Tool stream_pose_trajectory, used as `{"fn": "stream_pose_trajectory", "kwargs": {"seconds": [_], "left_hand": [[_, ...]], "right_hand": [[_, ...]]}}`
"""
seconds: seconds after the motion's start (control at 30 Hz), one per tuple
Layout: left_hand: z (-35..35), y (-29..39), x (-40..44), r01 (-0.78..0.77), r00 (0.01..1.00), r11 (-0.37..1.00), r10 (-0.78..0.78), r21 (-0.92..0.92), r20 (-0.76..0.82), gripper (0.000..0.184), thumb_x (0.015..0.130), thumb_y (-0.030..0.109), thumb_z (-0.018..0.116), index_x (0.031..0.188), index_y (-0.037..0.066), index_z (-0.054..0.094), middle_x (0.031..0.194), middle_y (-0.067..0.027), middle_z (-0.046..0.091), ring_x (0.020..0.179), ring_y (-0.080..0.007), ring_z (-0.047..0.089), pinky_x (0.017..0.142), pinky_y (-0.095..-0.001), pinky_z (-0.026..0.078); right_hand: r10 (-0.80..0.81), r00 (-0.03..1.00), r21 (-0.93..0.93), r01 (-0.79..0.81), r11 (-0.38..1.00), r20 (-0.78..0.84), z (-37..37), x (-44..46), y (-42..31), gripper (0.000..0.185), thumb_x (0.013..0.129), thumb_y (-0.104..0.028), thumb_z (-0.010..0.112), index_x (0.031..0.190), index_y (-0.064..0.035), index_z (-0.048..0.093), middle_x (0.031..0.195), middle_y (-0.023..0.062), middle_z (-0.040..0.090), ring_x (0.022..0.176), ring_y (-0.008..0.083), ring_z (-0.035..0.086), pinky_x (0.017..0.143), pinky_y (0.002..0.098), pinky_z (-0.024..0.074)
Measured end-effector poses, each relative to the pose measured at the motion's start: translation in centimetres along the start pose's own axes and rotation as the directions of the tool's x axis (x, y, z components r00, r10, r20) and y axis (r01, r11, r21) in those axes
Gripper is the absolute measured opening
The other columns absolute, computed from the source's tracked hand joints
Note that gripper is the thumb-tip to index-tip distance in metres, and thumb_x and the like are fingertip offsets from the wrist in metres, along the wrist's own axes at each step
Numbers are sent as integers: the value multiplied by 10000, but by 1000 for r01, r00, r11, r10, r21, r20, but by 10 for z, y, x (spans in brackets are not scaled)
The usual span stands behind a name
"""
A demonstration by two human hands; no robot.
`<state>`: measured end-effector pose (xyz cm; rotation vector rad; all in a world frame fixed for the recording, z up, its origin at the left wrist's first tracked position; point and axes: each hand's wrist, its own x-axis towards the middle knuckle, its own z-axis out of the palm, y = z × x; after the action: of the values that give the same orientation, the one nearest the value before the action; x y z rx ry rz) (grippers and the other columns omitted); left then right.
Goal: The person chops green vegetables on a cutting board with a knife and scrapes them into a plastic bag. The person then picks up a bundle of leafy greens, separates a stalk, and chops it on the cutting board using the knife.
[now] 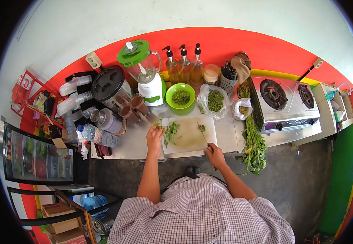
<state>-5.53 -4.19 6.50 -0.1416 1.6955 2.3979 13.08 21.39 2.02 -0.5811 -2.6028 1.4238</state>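
Observation:
My right hand [215,156] grips a knife [205,137] by its handle. The blade points away from me over the right half of a white cutting board [188,148], with a bit of green leaf near its tip. At the board's left edge, my left hand [155,137] is closed on green stems that stick out past the fingertips. Right beside it, loose leafy greens [170,133] lie on the board. Behind the board stand a green bowl [180,109] of chopped greens and a clear plastic bag [216,101] of more chopped greens.
A blender [150,87], pump bottles [184,70] and a utensil holder [227,83] line the wall. A gas stove [288,107] stands right, beside a long bunch of leafy stalks [253,148] overhanging the counter edge. Brown-filled cups [128,112] and a water bottle [97,136] crowd the left.

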Motion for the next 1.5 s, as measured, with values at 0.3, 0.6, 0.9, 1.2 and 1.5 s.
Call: {"fn": "stream_pose_trajectory", "kwargs": {"seconds": [0.3, 0.6, 0.9, 1.2, 1.5], "left_hand": [[-1, 3, -1, 6, 998, 988, 4, 155, -63, 289, 941, 52, 714, 1204, -46, 645, 1025, -71, 697, 936, -151, 670, 877, -273, 534], [-7, -1, 8, -62, 978, 971, 105, 233, -178, 244, 971, 82, 689, 1168, -55, 649, 963, -59, 688, 847, -108, 629, 777, -261, 508], [23, 10, 6, 6, 999, 986, 1, 167, -43, 185, 995, 84, 649, 1147, -21, 637, 978, -44, 650, 788, -92, 587, 698, -254, 522], [64, -19, -34, 197, 936, 947, -259, 254, 240, 288, 942, 36, 699, 1204, 22, 582, 985, -96, 721, 897, -151, 686, 783, -289, 570], [64, -23, -52, 160, 936, 925, -253, 343, 246, 289, 920, 46, 731, 1180, 6, 614, 967, -83, 741, 911, -131, 678, 832, -279, 533]], "right_hand": [[45, 989, 139, -64, 988, 139, 2, 12, -38, 407, 939, -189, 696, 1292, 1, 621, 972, 189, 725, 836, 313, 702, 795, 395, 545], [90, 992, -33, -87, 996, 91, 6, 15, -49, 331, 859, -246, 749, 1016, 38, 680, 843, 238, 713, 795, 427, 692, 743, 459, 554], [-64, 991, 113, 51, 992, 116, 2, 37, -83, 313, 867, -221, 757, 1028, 40, 690, 841, 201, 712, 780, 296, 705, 733, 403, 545], [-161, 962, 193, 119, 974, 221, -14, 40, -124, 566, 827, -143, 794, 1345, -48, 587, 668, 93, 556, 602, 212, 514, 633, 357, 476], [-71, 986, 167, 45, 985, 151, 8, 34, -80, 251, 902, -193, 763, 934, 38, 670, 664, 77, 601, 608, 117, 518, 583, 304, 439]]}}
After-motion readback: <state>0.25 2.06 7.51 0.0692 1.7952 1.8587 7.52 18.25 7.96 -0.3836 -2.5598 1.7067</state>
